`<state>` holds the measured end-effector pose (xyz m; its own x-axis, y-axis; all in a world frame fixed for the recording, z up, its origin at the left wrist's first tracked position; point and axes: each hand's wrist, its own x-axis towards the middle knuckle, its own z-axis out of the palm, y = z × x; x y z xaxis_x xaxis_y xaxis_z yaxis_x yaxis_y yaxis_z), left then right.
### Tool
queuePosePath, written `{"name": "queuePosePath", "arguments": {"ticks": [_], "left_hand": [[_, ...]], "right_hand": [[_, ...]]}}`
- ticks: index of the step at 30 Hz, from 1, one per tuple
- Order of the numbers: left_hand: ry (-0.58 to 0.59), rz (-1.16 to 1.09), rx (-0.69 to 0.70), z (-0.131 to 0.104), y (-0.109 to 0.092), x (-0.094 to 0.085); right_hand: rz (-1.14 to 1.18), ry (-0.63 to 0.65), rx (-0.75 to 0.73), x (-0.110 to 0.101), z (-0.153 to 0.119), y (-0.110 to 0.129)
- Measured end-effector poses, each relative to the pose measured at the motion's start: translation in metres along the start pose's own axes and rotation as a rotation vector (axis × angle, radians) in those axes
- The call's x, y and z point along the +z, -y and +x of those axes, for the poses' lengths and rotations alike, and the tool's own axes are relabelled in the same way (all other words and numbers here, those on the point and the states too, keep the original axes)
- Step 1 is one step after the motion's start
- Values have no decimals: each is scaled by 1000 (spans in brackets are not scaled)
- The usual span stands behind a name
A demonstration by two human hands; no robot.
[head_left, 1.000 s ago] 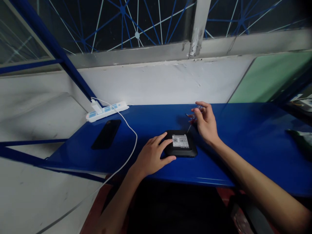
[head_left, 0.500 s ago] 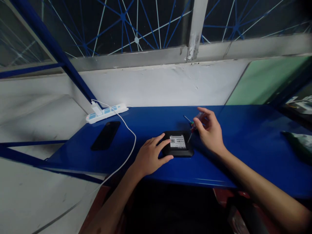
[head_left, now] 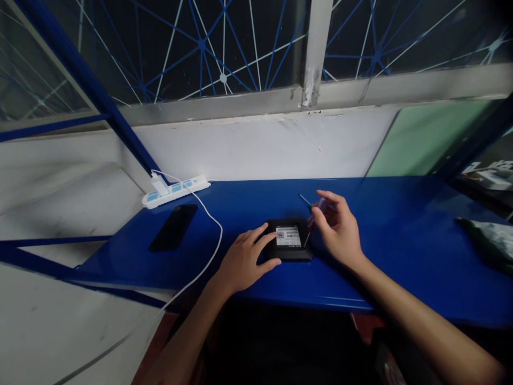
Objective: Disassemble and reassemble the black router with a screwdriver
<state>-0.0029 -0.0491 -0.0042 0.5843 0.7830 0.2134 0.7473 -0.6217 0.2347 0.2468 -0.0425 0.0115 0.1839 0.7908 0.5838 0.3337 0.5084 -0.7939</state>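
Note:
A flat black device (head_left: 295, 256) with a white printed label (head_left: 287, 237) lies on the blue table. My left hand (head_left: 245, 262) rests on its left side, fingers spread and one fingertip at the label. In my right hand (head_left: 337, 227) is a screwdriver (head_left: 308, 236) with a red part near its shaft, pinched between thumb and fingers. Its tip points down at the device, just right of the label; whether it touches is too small to tell. Behind those fingers, a second screwdriver (head_left: 304, 200) with a green part shows its shaft; its handle is mostly hidden.
On the left of the blue table (head_left: 248, 200) lie a black phone (head_left: 173, 228) and a white power strip (head_left: 178, 191) with a plugged-in charger. A white cable (head_left: 220, 235) loops across and over the front edge. A green-and-silver packet (head_left: 491, 243) sits far right.
My right hand has come lower and nearer me, and the screwdriver tip has shifted toward the device's near edge. My left hand stays on the device. The view has shifted slightly.

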Motion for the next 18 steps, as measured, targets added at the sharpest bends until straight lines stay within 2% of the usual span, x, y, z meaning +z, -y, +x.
{"name": "queuePosePath", "arguments": {"ticks": [3, 12, 18], "left_hand": [[-5, -1, 7, 0, 0, 0], [-1, -16, 1, 0, -1, 0], [-1, -8, 3, 1, -2, -2]], "right_hand": [[16, -27, 21, -2, 2, 0], [-43, 28, -6, -3, 3, -3], [65, -32, 26, -5, 7, -4]]}}
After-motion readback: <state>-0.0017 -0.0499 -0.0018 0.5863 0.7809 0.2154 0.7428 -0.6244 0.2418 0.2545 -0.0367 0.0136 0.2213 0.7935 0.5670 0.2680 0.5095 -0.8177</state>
